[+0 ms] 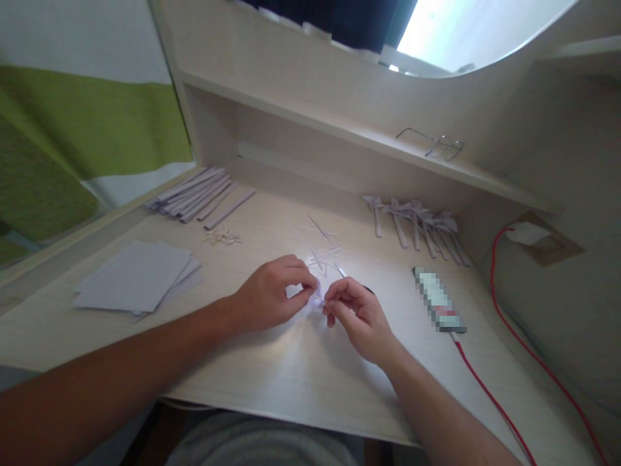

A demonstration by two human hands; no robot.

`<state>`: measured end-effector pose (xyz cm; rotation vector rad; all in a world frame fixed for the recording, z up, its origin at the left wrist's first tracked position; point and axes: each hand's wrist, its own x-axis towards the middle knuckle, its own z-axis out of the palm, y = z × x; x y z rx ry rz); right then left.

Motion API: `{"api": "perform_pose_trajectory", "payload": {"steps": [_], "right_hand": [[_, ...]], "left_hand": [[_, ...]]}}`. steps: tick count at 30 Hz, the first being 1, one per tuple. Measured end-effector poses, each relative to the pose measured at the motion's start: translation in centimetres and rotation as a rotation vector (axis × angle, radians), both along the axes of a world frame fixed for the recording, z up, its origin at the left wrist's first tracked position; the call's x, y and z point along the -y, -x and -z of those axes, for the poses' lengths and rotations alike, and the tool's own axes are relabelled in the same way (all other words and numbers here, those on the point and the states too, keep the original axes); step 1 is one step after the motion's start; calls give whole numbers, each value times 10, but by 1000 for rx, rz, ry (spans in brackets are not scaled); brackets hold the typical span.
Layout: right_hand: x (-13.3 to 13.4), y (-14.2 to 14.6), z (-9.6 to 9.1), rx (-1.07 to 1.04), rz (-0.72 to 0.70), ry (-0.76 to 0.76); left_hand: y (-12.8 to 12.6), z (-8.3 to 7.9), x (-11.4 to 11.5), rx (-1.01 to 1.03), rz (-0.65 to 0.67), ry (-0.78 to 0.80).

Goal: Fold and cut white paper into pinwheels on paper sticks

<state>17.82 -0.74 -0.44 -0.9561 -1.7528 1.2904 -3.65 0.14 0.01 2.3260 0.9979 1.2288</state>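
Just left of the phone (439, 299), near the middle of the table (291, 382), the person's two hands meet over one small paper piece (317, 299)

Left hand (274, 291): thumb and forefinger pressed together, grip clamped on the left side of the piece
Right hand (359, 317): fingertips pinched the same way, grip clamped on the right side; the two grips nearly touch
Paper piece: pale, whitish-lilac, mostly covered by fingers, held just above the table surface; its shape cannot be read
Both forearms come in from the near edge of the table

Positions relative to the phone (face blurred, lying flat):
- loose thin strips (321, 251): left and a little farther back, just beyond the hands, lying crossed on the table
- thin pointed item (339, 270): left, close by, half hidden behind the right hand; cannot tell what it is
- row of folded paper pieces with stems (417, 223): straight behind, toward the back wall, lying side by side
- red cable (490, 395): joined to the phone's near end, running off toward the near right edge
- tiny scraps (223, 237): well to the left and farther back
- bundle of rolled paper sticks (198, 194): far left, at the back
- stack of flat sheets (136, 275): far left, about level, well apart
- glasses (436, 145): above and behind, resting on the shelf (315, 123)
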Motion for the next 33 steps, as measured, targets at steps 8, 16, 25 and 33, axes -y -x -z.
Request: {"api": "perform_pose_trajectory", "payload": {"steps": [8, 16, 25, 33], "right_hand": [[0, -2, 0, 198, 25, -261], [0, -1, 1, 210, 39, -256], [-5, 6, 6, -131, 89, 126], [-3, 8, 6, -159, 80, 152]], "left_hand": [[-2, 0, 1, -35, 44, 29], [-4, 6, 3, 23, 6, 86], [-2, 6, 4, 11, -50, 119], [-3, 6, 4, -18, -94, 76]]}}
